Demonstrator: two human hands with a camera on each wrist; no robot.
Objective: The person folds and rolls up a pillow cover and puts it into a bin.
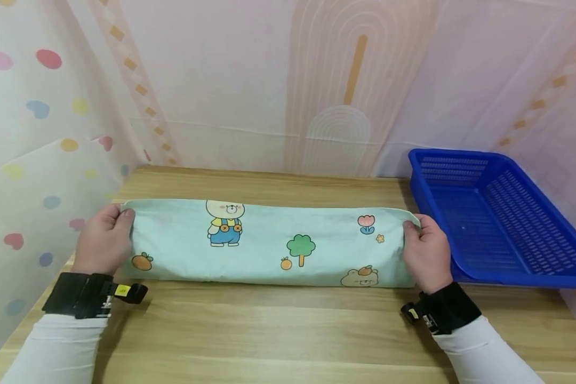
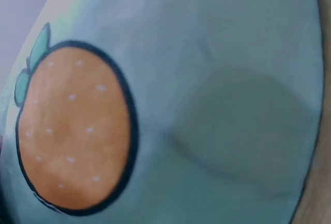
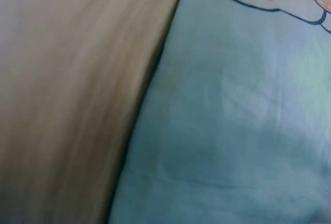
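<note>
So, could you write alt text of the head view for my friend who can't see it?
A person's left hand and right hand grip opposite ends of a mint-green cloth printed with bears, a tree and oranges, at a wooden table. A blue basket sits on the right.

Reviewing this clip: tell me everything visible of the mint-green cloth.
The mint-green cloth looks like thin, lightly wrinkled fabric, printed with cartoon bears, oranges, a tree and a tulip. It spans sideways over the wooden table as a long strip. The left hand pinches its upper left corner, the right hand its upper right. Whether it is folded is unclear.
</note>
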